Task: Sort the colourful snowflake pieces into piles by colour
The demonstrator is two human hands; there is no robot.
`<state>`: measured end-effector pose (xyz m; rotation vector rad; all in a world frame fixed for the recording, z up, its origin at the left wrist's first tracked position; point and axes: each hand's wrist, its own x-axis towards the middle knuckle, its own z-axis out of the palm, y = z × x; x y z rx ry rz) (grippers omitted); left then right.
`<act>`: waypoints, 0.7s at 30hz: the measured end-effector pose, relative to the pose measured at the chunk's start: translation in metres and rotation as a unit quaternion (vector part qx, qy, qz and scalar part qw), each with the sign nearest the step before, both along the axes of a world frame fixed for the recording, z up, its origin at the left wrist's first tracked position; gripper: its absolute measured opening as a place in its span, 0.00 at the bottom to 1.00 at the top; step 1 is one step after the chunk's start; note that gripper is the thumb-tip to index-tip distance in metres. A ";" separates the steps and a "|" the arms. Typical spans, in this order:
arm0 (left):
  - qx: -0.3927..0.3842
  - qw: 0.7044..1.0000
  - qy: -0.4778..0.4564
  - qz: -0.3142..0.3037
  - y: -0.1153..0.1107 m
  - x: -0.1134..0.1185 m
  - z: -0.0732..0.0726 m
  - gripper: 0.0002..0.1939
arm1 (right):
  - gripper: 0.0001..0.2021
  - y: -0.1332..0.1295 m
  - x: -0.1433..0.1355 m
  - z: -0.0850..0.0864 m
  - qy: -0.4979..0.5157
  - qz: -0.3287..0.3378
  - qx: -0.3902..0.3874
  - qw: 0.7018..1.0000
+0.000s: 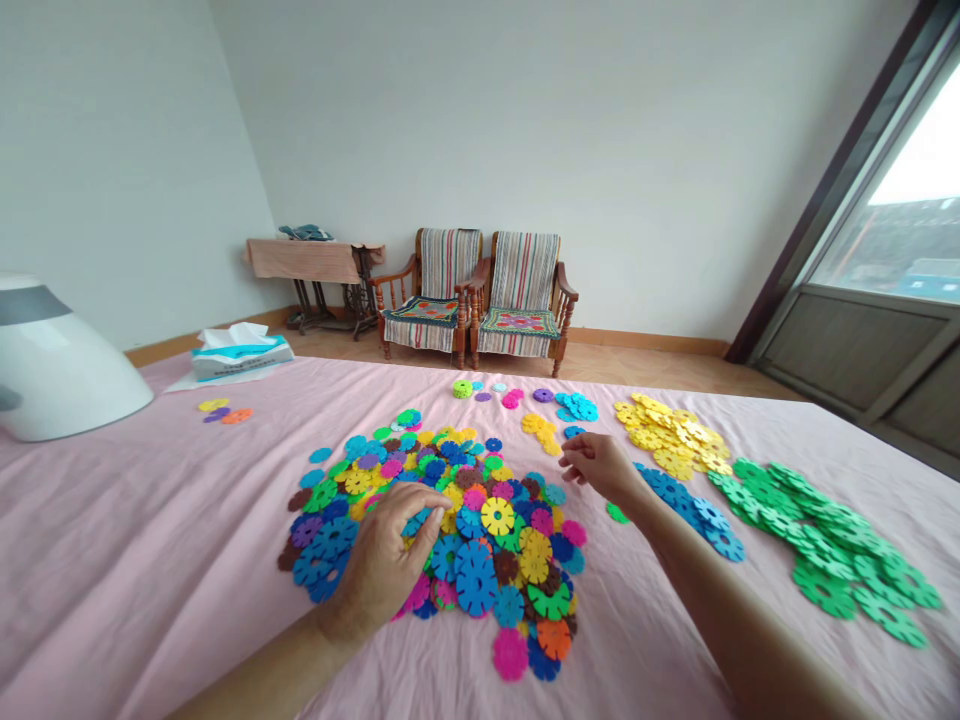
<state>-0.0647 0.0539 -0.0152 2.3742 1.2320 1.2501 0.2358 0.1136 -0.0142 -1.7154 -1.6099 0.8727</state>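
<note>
A multicoloured pile of slotted plastic flower discs (pixel 497 516) lies on the pink cloth in front of me. My left hand (pixel 394 540) is over the left part of this pile, its fingers bent and the thumb apart from the index finger; nothing shows in its grasp. Just beyond the pile's right side, my right hand (pixel 596 465) hovers with loosely curled fingers and visible gaps, no disc seen in them. Close to its fingertips lie a few yellow discs (pixel 541 432) and a blue disc (pixel 574 432). A green disc (pixel 617 513) is partly under the right wrist.
Sorted groups lie to the right: yellow discs (pixel 667 435), dark blue discs (pixel 694 510), green discs (pixel 825 540) and light blue discs (pixel 576 406). Small groups line the far edge. A tissue box (pixel 241 358) and a white appliance (pixel 67 375) stand left. Two armchairs (pixel 521 290) are beyond.
</note>
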 end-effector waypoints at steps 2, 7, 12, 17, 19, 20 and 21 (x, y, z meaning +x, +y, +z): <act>-0.004 1.000 0.000 0.001 0.000 0.000 -0.001 0.08 | 0.04 -0.008 0.001 0.010 -0.032 0.050 -0.021 0.998; -0.001 1.000 -0.002 0.001 0.001 -0.001 -0.001 0.08 | 0.05 -0.029 -0.008 0.034 -0.168 0.173 -0.055 0.969; 0.000 1.000 -0.001 0.000 0.001 -0.001 -0.001 0.08 | 0.10 -0.035 -0.023 0.038 -0.286 0.193 -0.043 0.938; -0.009 1.000 -0.004 0.003 0.002 -0.001 -0.004 0.08 | 0.12 -0.035 -0.027 0.032 -0.296 0.192 -0.031 0.935; -0.013 1.000 -0.004 0.002 0.003 -0.001 -0.005 0.08 | 0.12 -0.034 -0.026 0.030 -0.281 0.192 -0.032 0.940; -0.013 1.000 -0.004 0.002 0.003 -0.001 -0.005 0.08 | 0.12 -0.033 -0.025 0.029 -0.267 0.193 -0.033 0.944; -0.013 1.000 -0.004 0.001 0.003 -0.001 -0.005 0.08 | 0.12 -0.031 -0.023 0.029 -0.253 0.195 -0.034 0.947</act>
